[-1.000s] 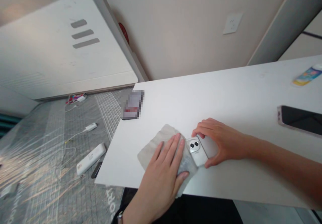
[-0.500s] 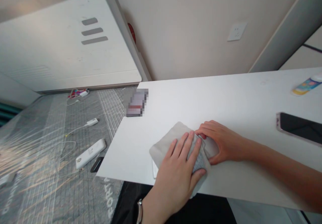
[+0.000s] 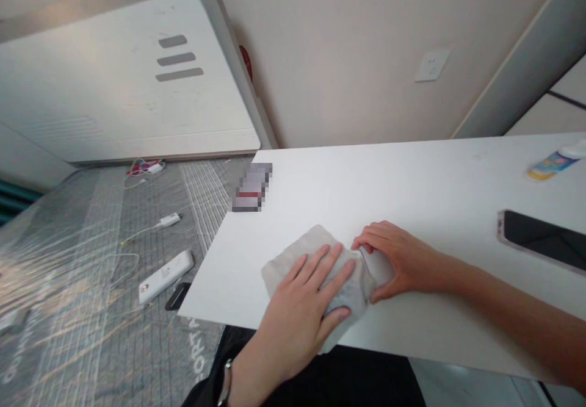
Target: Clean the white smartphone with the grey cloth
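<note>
A pale grey cloth (image 3: 293, 253) lies near the front edge of the white table, over a flat object whose right edge and corner barely show. My left hand (image 3: 304, 312) rests flat on the cloth with its fingers spread. At the cloth's right side, my right hand (image 3: 396, 257) curves its thumb and fingers around the end of the covered object, with the fingertips at its upper right corner and the thumb at the lower one. What the covered object is, I cannot make out.
A phone (image 3: 544, 239) and a small bottle (image 3: 553, 162) lie on the table (image 3: 412, 181) at the right. A blurred-out item (image 3: 251, 187) is at its left corner. Beyond the left edge are a white power bank (image 3: 165, 277), a black item (image 3: 177, 297) and cables.
My left hand and the cloth have slid left, covering the white edge that showed at the lower left. My right hand has shifted slightly left, still at the object's right end.
</note>
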Available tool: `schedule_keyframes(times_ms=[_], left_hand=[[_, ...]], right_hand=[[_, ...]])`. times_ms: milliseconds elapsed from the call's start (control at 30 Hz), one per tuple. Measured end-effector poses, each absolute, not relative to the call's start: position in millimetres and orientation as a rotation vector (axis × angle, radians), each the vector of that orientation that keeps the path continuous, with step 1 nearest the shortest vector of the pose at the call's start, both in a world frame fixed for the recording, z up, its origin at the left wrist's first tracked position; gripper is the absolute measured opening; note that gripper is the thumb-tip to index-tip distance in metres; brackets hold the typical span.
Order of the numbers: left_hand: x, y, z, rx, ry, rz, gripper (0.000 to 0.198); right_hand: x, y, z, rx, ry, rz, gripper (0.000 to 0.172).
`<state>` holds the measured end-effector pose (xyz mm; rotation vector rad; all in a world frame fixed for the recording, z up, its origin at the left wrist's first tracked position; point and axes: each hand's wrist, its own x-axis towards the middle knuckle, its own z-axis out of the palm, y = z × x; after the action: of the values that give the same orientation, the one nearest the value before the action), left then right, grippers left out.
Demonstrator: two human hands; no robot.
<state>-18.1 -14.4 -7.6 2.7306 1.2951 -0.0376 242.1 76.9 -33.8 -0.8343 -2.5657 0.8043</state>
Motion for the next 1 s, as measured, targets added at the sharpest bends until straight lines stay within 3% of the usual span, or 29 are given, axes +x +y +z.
schedule_keyframes(times_ms=[267,733,1000], left_hand=[[-65,-33,-13,2.791,1.533,-0.061,0.069],[8,-14,-11,2.803,1.275,-0.042,0.075],[-51,-21,-12,2.760,1.423,-0.043,0.071]], right_hand=[[241,79,-29,-0.851,-2.560,0.863,0.071],[244,78,-40,-0.794,-2.554,0.739,0.073],[242,79,-31,-0.814,-2.546,0.825,0.070]])
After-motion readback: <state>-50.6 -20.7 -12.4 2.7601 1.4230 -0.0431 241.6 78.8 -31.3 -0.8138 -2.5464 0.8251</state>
